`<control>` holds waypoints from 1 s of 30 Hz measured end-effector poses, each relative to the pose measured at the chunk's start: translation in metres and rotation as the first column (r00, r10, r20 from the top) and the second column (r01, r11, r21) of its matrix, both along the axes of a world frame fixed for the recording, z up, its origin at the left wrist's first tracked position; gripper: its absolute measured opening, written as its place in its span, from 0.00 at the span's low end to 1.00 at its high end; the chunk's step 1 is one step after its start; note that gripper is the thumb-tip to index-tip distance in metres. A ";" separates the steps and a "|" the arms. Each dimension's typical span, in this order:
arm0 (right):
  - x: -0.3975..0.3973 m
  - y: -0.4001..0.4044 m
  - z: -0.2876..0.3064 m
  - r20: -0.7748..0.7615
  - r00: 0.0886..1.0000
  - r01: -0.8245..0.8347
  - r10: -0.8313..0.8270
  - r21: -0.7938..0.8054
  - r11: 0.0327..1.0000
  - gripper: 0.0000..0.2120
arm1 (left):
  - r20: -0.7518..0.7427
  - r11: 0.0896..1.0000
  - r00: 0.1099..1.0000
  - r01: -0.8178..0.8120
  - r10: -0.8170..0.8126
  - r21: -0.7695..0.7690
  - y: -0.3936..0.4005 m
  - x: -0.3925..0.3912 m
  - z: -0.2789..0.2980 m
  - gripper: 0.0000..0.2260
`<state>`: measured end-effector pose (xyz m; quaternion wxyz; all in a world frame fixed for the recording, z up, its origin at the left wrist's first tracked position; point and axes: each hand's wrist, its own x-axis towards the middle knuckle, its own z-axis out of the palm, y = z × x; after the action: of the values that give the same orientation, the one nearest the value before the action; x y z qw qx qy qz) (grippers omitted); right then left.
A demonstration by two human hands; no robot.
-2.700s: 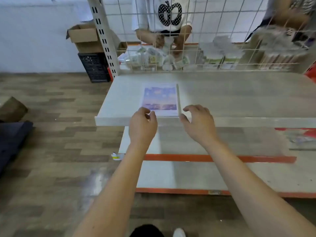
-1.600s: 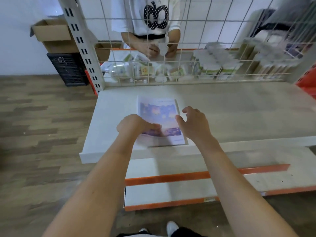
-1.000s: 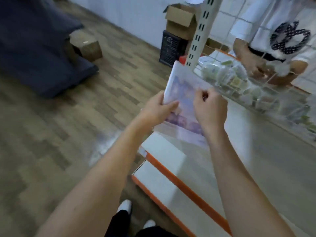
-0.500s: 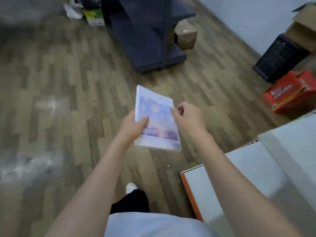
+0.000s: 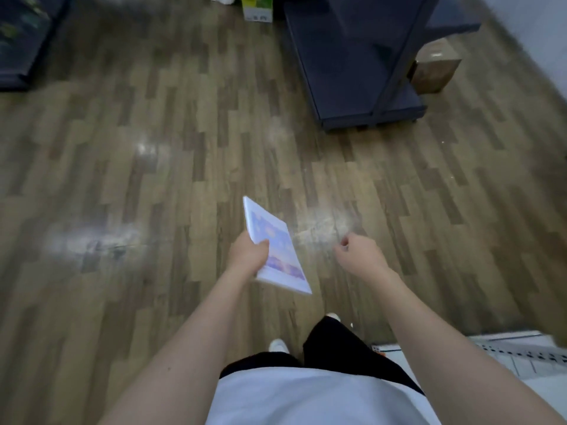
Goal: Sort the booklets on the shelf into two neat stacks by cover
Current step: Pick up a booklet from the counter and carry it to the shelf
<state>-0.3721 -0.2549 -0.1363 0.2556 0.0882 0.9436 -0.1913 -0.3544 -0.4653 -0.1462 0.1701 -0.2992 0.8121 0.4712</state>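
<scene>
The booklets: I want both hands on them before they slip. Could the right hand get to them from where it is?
Probably yes. The right hand is loosely curled, holds nothing, and sits beside the booklets that the left hand grips, with only open air over the floor between them.

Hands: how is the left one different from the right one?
The left hand grips a booklet, thumb on its cover; the right hand holds nothing. The left hand's fingers wrap the booklet's edge, while the right hand's fingers curl in loosely on themselves. The left hand touches the booklet; the right hand is apart from it, off to the side. Both are bare and held out over the wooden floor.
</scene>
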 end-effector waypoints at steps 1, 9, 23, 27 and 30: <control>-0.010 -0.006 -0.005 0.021 0.999 -0.025 0.025 0.028 0.999 0.10 | 0.021 0.999 0.999 -0.043 0.043 0.011 -0.008 -0.007 -0.006 0.14; -0.131 -0.031 -0.044 0.165 0.974 -0.180 0.152 0.171 0.969 0.09 | 0.110 0.990 0.983 -0.143 0.144 -0.016 -0.054 -0.108 -0.027 0.15; -0.421 -0.090 -0.057 0.115 0.935 -0.349 0.336 0.129 0.928 0.25 | -0.001 0.975 0.979 -0.204 0.205 -0.092 -0.102 -0.357 -0.009 0.14; -0.473 -0.123 -0.059 0.132 0.923 -0.370 0.361 0.050 0.928 0.22 | 0.027 0.967 0.973 -0.224 0.229 -0.119 -0.122 -0.400 -0.015 0.13; -0.512 -0.154 -0.057 0.135 0.919 -0.380 0.371 0.048 0.924 0.23 | 0.042 0.962 0.970 -0.232 0.240 -0.143 -0.144 -0.440 -0.018 0.13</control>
<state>-0.8843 -0.4084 -0.1934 0.3419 -0.0734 0.9317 -0.0984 -0.7945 -0.6097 -0.1637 0.1157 -0.4184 0.7959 0.4220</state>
